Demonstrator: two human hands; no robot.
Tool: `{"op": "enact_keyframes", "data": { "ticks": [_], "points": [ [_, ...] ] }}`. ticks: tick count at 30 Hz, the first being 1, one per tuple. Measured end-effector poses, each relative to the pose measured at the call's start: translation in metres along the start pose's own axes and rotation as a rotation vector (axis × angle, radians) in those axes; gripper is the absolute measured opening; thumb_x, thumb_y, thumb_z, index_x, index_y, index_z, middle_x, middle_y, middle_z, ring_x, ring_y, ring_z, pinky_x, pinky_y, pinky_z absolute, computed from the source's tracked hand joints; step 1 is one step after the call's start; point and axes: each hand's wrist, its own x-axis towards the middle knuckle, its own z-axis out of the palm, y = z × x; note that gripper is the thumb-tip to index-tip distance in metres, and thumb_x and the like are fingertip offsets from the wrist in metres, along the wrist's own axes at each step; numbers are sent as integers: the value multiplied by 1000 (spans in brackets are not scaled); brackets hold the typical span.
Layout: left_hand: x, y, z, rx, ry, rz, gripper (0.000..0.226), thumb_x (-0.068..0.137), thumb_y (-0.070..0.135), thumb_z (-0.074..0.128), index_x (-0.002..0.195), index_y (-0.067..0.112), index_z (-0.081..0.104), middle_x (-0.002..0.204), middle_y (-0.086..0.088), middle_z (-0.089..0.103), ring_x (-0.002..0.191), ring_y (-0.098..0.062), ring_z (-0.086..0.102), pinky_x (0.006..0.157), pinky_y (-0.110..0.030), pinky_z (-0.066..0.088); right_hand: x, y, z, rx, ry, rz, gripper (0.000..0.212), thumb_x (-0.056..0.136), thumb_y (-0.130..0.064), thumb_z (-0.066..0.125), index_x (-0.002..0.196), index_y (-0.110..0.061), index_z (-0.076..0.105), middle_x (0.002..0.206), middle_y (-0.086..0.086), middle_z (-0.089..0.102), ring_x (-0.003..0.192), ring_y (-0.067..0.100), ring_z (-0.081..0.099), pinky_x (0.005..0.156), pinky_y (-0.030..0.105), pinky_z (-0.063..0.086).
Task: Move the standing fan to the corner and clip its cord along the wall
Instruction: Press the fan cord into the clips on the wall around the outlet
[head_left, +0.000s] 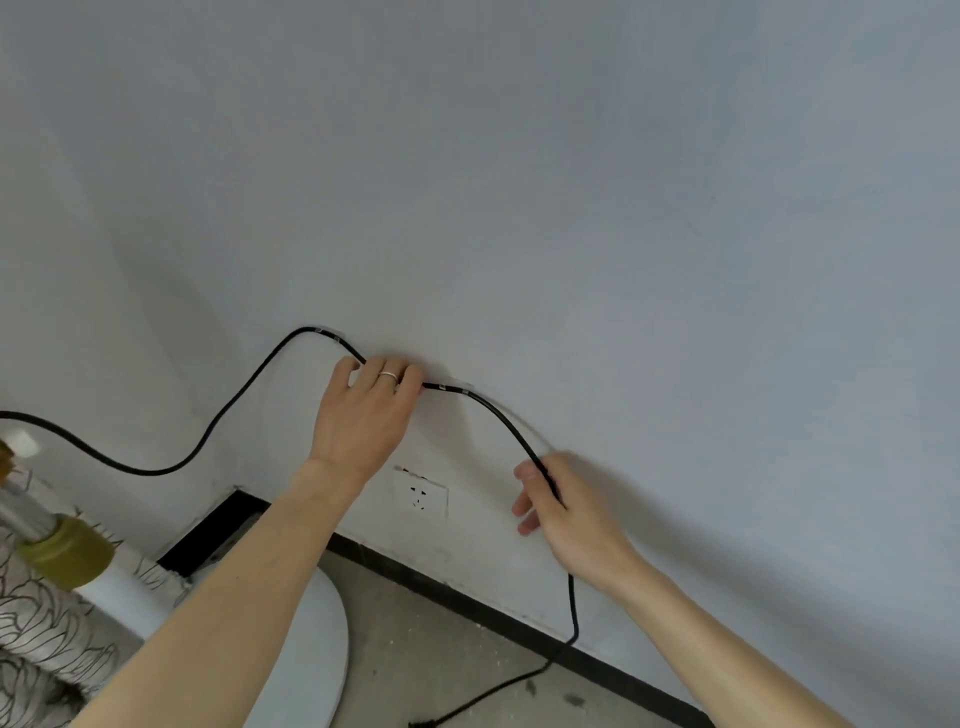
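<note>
A black cord (244, 389) runs from the left edge, sags, rises to a clear clip (327, 332) on the white wall, then passes under my left hand (366, 410). That hand presses the cord against the wall with its fingers curled over it. Right of the hand, a second clear clip (453, 388) holds the cord. From there the cord slopes down into my right hand (561, 514), which pinches it, then drops to the floor. The fan's white round base (322, 634) and its pole (78, 561) show at lower left.
A white wall socket (421, 496) sits between my hands, just above the black skirting (467, 597). A dark recess (213, 530) opens in the wall at lower left. A patterned cloth (41, 639) lies at the left edge. The floor is bare concrete (441, 654).
</note>
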Motion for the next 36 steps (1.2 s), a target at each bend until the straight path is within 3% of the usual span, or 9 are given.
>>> {"op": "enact_keyframes", "data": {
  "ticks": [4, 6, 10, 12, 15, 21, 25, 29, 36],
  "points": [
    [3, 7, -12, -20, -72, -75, 9, 94, 9, 59, 87, 6, 60, 80, -11, 66, 75, -32, 62, 80, -45, 48, -32, 42, -7, 67, -42, 163, 40, 105, -46, 36, 90, -20, 64, 73, -5, 72, 75, 15, 70, 78, 35, 54],
    [2, 20, -22, -74, -145, -177, 9, 88, 10, 66, 93, 4, 63, 97, -15, 69, 88, -35, 63, 85, -48, 46, -40, 55, -6, 166, -28, 198, 40, 105, -42, 39, 88, -16, 64, 71, -3, 70, 73, 16, 69, 78, 35, 52],
    [2, 55, -43, -246, -315, -393, 40, 84, 21, 67, 120, 6, 59, 137, -18, 53, 119, -37, 52, 95, -51, 39, -50, 67, 3, 323, 44, 245, 34, 104, -36, 45, 90, -14, 67, 77, -1, 74, 77, 16, 70, 77, 34, 50],
    [3, 71, -51, -289, -258, -303, 46, 83, 19, 65, 127, 12, 55, 141, -17, 49, 121, -35, 49, 98, -50, 39, -54, 74, 8, 327, 76, 289, 35, 104, -36, 45, 91, -15, 69, 83, 0, 76, 82, 16, 72, 81, 32, 51],
    [4, 89, -55, -331, -149, 49, 33, 86, 14, 62, 118, 19, 63, 134, -11, 57, 120, -30, 52, 101, -48, 39, -59, 86, 13, 280, 84, 332, 37, 104, -40, 44, 90, -17, 70, 84, -1, 76, 82, 10, 72, 84, 29, 51],
    [-5, 96, -35, -293, -256, 354, 11, 90, 21, 69, 100, 19, 73, 108, -9, 71, 110, -30, 63, 96, -46, 46, -57, 100, 21, 160, 51, 352, 43, 101, -50, 42, 82, -21, 67, 68, -5, 68, 60, 5, 63, 67, 24, 50],
    [-20, 94, -22, -285, -245, 330, 15, 94, 24, 64, 107, 18, 71, 120, -12, 68, 123, -30, 58, 99, -48, 45, -50, 103, 32, 34, 146, 336, 44, 101, -53, 42, 77, -23, 65, 60, -9, 58, 54, 2, 54, 55, 16, 36],
    [-28, 101, -13, -280, -194, 249, 28, 81, 5, 76, 104, 19, 72, 124, -10, 66, 128, -26, 50, 103, -47, 40, -39, 104, 38, -14, 187, 339, 47, 100, -51, 44, 78, -17, 67, 58, -8, 58, 54, 7, 54, 55, 23, 38],
    [-34, 107, -1, -332, -129, 170, 44, 74, -11, 63, 99, 24, 73, 123, -8, 67, 130, -23, 45, 102, -47, 34, -17, 109, 33, -116, 209, 350, 53, 100, -48, 44, 79, -7, 70, 57, -5, 57, 53, 11, 53, 53, 27, 39]
  ]
}}
